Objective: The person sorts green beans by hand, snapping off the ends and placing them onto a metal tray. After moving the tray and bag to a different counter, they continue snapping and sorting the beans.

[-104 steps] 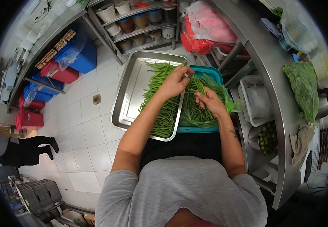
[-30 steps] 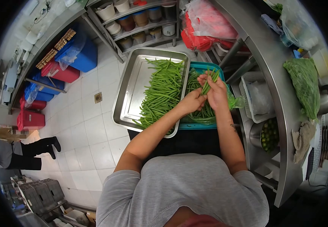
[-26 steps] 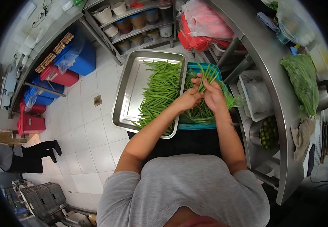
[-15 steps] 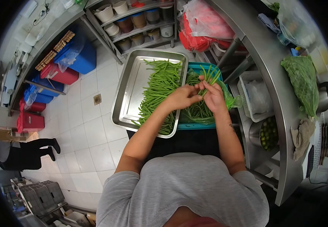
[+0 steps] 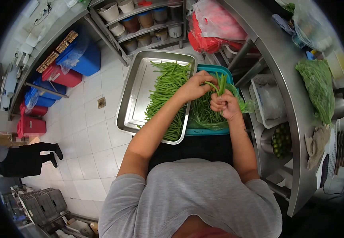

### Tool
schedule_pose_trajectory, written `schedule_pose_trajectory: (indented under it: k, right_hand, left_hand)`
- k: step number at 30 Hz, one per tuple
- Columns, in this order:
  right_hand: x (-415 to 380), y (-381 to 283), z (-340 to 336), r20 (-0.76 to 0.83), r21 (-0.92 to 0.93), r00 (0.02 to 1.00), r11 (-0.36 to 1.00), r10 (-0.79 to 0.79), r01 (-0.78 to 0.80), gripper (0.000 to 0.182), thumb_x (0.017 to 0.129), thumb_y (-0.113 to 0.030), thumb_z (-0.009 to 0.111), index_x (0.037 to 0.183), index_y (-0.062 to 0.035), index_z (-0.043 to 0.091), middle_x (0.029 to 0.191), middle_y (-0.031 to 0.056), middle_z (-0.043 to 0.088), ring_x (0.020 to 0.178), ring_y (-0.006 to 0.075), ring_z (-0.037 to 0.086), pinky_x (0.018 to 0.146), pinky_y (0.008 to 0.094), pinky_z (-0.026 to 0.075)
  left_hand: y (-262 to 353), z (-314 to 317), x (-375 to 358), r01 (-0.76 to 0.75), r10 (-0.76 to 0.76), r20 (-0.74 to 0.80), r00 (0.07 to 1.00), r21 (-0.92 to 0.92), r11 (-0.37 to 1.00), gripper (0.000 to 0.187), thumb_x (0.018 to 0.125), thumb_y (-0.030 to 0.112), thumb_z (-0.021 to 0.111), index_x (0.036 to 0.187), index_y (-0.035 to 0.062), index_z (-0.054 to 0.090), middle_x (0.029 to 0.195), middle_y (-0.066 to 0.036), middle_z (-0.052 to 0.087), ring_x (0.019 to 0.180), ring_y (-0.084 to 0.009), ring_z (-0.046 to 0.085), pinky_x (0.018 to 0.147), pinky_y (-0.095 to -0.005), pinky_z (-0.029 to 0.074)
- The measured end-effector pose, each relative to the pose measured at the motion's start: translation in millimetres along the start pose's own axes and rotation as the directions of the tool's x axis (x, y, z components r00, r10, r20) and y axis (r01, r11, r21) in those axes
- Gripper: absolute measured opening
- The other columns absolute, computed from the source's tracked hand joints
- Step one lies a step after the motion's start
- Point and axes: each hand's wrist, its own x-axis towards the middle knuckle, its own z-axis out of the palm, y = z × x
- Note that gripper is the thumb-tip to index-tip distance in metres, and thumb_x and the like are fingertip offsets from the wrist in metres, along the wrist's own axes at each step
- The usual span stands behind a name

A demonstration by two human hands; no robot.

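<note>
A small bunch of green beans (image 5: pixel 222 83) stands upright in my right hand (image 5: pixel 227 104), whose fingers are wrapped round its lower part. My left hand (image 5: pixel 196 86) is closed at the side of the bunch, its fingers pinching a bean that bends out from it. Beneath my left forearm, a steel tray (image 5: pixel 134 95) holds a thick pile of green beans (image 5: pixel 168 89) along its right side. More green beans (image 5: pixel 205 113) lie in a green plastic bag in the teal tray (image 5: pixel 207 132) under my hands. My left fingertips are partly hidden.
At right stands a steel table (image 5: pixel 287 95) with a bag of greens (image 5: pixel 317 85); below it are a white basket (image 5: pixel 267 99) and a pot of small green fruit (image 5: pixel 282 139). A shelf of tubs (image 5: pixel 144 29) is ahead. Another person's legs (image 5: pixel 41 152) show at left.
My right hand has closed into a fist round the beans and moved slightly down. My left hand has shifted up and left, and the bunch now stands more upright and tighter.
</note>
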Motion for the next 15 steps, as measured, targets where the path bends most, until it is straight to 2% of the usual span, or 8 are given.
schedule_pose_trajectory:
  k: [1, 4, 8, 15]
  right_hand:
    - [0.2, 0.4, -0.4, -0.008, -0.017, 1.000, 1.000, 0.014, -0.014, 0.040, 0.078, -0.003, 0.048, 0.118, -0.0072, 0.050, 0.054, -0.0026, 0.032, 0.041, 0.0070, 0.030, 0.043, 0.0236, 0.026]
    - [-0.9, 4.5, -0.1, -0.031, -0.042, 0.998, 0.998, 0.048, -0.049, 0.041, 0.077, -0.001, 0.050, 0.117, -0.0092, 0.050, 0.055, -0.0028, 0.032, 0.041, 0.0058, 0.030, 0.042, 0.0231, 0.025]
    - [2.3, 7.0, 1.0, -0.026, -0.007, 0.996, 0.997, 0.080, -0.080, 0.042, 0.077, 0.000, 0.051, 0.117, -0.0119, 0.050, 0.056, -0.0028, 0.034, 0.041, 0.0048, 0.030, 0.042, 0.0228, 0.025]
    - [6.0, 9.7, -14.1, 0.019, -0.004, 0.990, 0.990, 0.139, -0.139, 0.015, 0.078, -0.001, 0.050, 0.093, -0.0058, 0.050, 0.057, -0.0024, 0.035, 0.043, 0.0056, 0.033, 0.044, 0.0235, 0.027]
  left_hand:
    - [-0.7, 0.0, 1.0, 0.013, -0.011, 0.051, 0.999, -0.034, 0.999, 0.025, 0.075, 0.006, 0.063, 0.100, 0.0059, 0.065, 0.091, -0.009, 0.053, 0.082, -0.0203, 0.055, 0.075, -0.0312, 0.044]
    - [10.9, -5.6, 3.9, 0.224, -0.188, 0.196, 0.962, -0.182, 0.958, 0.019, 0.074, 0.001, 0.061, 0.092, 0.0026, 0.064, 0.093, -0.008, 0.053, 0.090, -0.0197, 0.053, 0.082, -0.0292, 0.041]
    - [8.7, -1.6, 4.3, 0.190, -0.168, 0.157, 0.973, -0.140, 0.972, 0.014, 0.074, 0.003, 0.061, 0.088, 0.0015, 0.063, 0.088, -0.008, 0.054, 0.086, -0.0199, 0.054, 0.079, -0.0296, 0.042]
    - [6.3, 6.5, 3.8, 0.101, -0.104, 0.087, 0.991, 0.043, 0.994, 0.011, 0.076, 0.006, 0.061, 0.084, -0.0012, 0.062, 0.081, -0.011, 0.056, 0.075, -0.0219, 0.056, 0.069, -0.0328, 0.046]
